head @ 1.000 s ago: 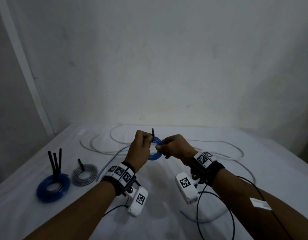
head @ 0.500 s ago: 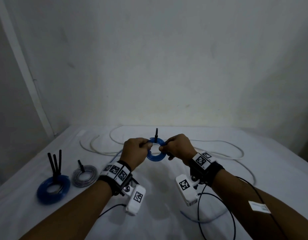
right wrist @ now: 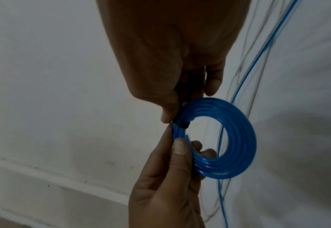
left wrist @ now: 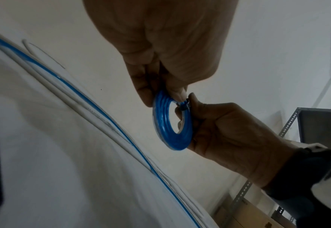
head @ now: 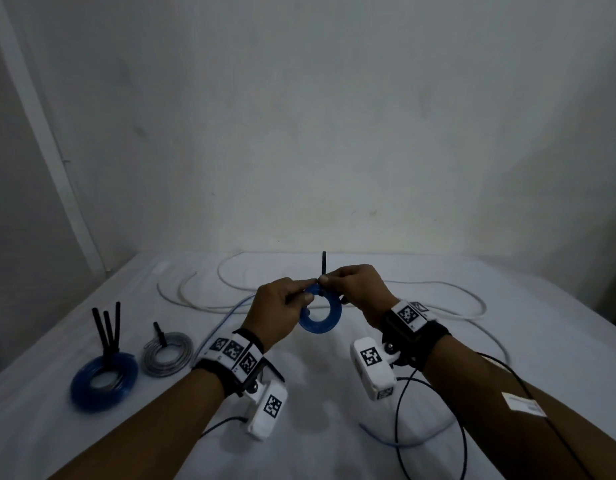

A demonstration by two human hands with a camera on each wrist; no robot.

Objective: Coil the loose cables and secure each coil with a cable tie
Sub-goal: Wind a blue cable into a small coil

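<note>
Blue tubing wound into a small flat coil (head: 320, 315) is held up above the white sheet (head: 334, 393), between both hands. The left hand (head: 277, 311) pinches the coil's left rim, thumb over the turns; the right hand (head: 357, 294) pinches it at the top, right where the black cable tie (head: 324, 270) wraps the turns, its tail standing upright. The risk, as I judge it: the tie looks cinched but the free inner end of the tubing near the left thumb could spring out if that pinch eases, loosening the turns. Farther out, a loose blue cable (head: 227, 315) and white cable (head: 438, 299) lie uncoiled; two tied coils sit at far left.
</note>
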